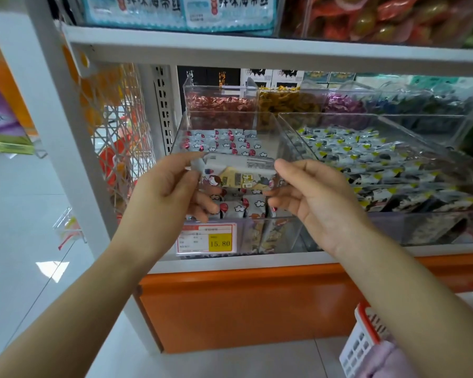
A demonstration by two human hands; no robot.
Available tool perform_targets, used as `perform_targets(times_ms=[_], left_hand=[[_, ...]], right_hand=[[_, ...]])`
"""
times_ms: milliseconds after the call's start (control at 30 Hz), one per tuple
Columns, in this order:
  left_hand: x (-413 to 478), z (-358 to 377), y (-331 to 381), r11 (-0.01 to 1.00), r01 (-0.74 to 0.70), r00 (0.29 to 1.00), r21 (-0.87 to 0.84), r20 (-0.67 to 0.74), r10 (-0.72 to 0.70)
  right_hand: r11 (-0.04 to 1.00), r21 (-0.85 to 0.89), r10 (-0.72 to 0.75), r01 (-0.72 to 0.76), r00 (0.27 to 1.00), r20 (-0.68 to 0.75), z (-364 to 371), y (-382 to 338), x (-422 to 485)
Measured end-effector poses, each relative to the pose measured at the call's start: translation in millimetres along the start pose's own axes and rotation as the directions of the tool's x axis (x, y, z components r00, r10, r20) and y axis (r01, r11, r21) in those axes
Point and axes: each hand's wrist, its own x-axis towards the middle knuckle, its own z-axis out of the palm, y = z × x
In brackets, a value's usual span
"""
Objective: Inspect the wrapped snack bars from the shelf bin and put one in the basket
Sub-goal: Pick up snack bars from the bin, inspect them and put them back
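A wrapped snack bar (239, 170), grey-white with a yellow panel, is held level in front of a clear shelf bin (280, 227). My left hand (167, 189) pinches its left end between thumb and fingers. At the right end, my right hand (314, 192) pinches it the same way. The bin behind holds several more bars in white wrappers with red dots (230, 144). A white basket with an orange rim (362, 342) shows at the lower right, partly cut off by the frame and my right forearm.
A second clear bin (388, 170) of black, white and yellow packets sits to the right. Bins of wrapped candies (219, 105) stand behind. A yellow price tag (206, 241) reading 15.80 hangs below. White shelf post (66, 148) at left, orange base panel (243, 309) beneath.
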Motion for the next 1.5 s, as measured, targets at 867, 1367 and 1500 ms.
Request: perform_targets(times_ms=[867, 1367, 1500], left_hand=[[1, -10, 12, 0.987, 0.020, 0.999, 0.160, 0.029, -0.025], [5, -23, 15, 0.876, -0.118, 0.989, 0.468, 0.135, 0.060], [5, -21, 13, 0.813, -0.163, 0.986, 0.559, 0.113, 0.120]], right_hand=[[0.874, -0.383, -0.286, 0.300, 0.954, 0.094, 14, 7, 4], [0.886, -0.364, -0.245, 0.287, 0.957, 0.158, 10, 8, 7], [0.894, -0.356, -0.222, 0.271, 0.960, 0.172, 9, 8, 9]])
